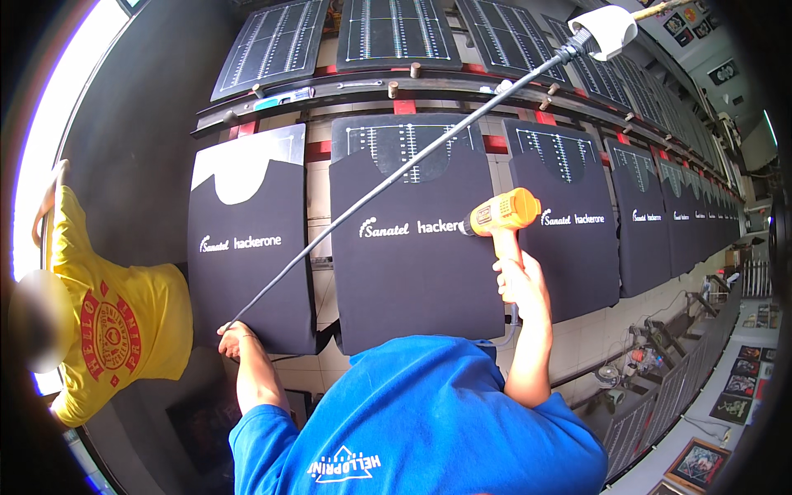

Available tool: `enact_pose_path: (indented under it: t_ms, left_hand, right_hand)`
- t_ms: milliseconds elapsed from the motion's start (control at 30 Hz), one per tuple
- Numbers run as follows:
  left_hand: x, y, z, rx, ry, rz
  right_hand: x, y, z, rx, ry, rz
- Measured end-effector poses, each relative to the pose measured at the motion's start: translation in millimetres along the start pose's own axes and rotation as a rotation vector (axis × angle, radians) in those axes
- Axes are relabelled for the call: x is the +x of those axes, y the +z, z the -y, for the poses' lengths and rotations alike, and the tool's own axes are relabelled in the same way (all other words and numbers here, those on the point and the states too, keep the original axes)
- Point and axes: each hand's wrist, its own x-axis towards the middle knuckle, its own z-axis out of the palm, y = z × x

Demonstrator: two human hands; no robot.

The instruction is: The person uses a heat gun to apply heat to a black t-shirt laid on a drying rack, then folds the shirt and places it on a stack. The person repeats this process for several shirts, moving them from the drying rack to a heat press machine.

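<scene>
My right hand (525, 289) is wrapped round the handle of an orange heat gun (507, 212). The gun's dark nozzle points left, over the right end of the white lettering on a black shirt (412, 280) stretched on a flat board. At the lower left my left hand (238, 341) has its fingers closed on a grey power cord (363, 200). That cord runs taut up to the right, where its dark plug sits in a white socket (615, 31). Beside my left hand lies another black shirt (247, 289) with white lettering on its board.
More boards with black shirts (569, 256) line up to the right. Bare dark boards (400, 33) stand behind a metal rail (346, 89). A person in a yellow shirt (124, 322) is at the left by a bright window. Cords and gear (615, 375) lie on the lower right.
</scene>
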Motion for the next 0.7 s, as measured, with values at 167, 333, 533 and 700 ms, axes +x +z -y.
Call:
enact_pose_path:
  t_ms: [167, 333, 533, 700]
  left_hand:
    - [6.7, 7.7, 2.0, -0.011, 0.019, -0.032]
    - [7.8, 14.6, 4.0, -0.012, 0.03, -0.063]
    - [5.7, 10.5, 3.0, 0.006, 0.031, -0.05]
    - [3.0, 7.4, 4.1, -0.01, 0.049, -0.047]
  right_hand:
    - [2.3, 1.8, -0.9, 0.003, -0.023, 0.02]
    - [-0.1, 6.1, 2.2, -0.014, 0.001, 0.028]
    - [0.3, 9.7, 1.1, -0.039, 0.004, 0.043]
    - [-0.6, 8.4, 6.2, -0.034, 0.043, 0.092]
